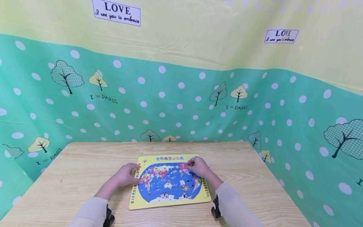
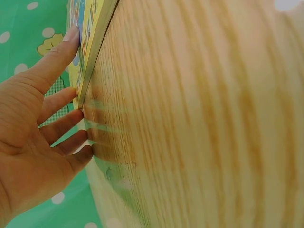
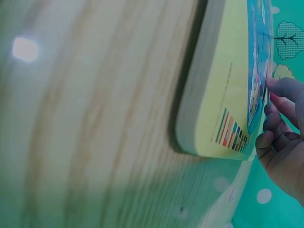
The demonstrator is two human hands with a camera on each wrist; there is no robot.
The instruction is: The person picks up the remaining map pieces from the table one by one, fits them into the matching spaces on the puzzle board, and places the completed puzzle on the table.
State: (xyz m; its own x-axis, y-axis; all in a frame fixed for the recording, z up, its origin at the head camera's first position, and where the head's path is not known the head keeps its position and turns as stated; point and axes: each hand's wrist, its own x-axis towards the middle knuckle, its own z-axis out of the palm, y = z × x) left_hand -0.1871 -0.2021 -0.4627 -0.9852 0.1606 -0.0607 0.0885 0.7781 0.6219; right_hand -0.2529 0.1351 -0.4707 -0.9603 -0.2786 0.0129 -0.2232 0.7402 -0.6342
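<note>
A world map puzzle board (image 1: 170,206) with a yellow border and blue oceans lies flat on the wooden table. My left hand (image 1: 126,175) is at its left edge, thumb on the map face. In the left wrist view, the left hand's fingers (image 2: 64,126) are spread and nearly straight, their tips beside the board's side. Over the map's upper right my right hand (image 1: 199,167) pinches a small pink-red puzzle piece (image 1: 182,165) between thumb and index finger. The right wrist view shows the right hand (image 3: 285,128) with its other fingers curled, close over the board's surface; the piece is mostly hidden there.
The wooden table (image 1: 85,164) extends around the board on all sides. Behind it and along the right hangs a green and yellow curtain (image 1: 170,110) with dots and trees. Dark wrist devices sit on both wrists at the light sleeves (image 1: 92,211).
</note>
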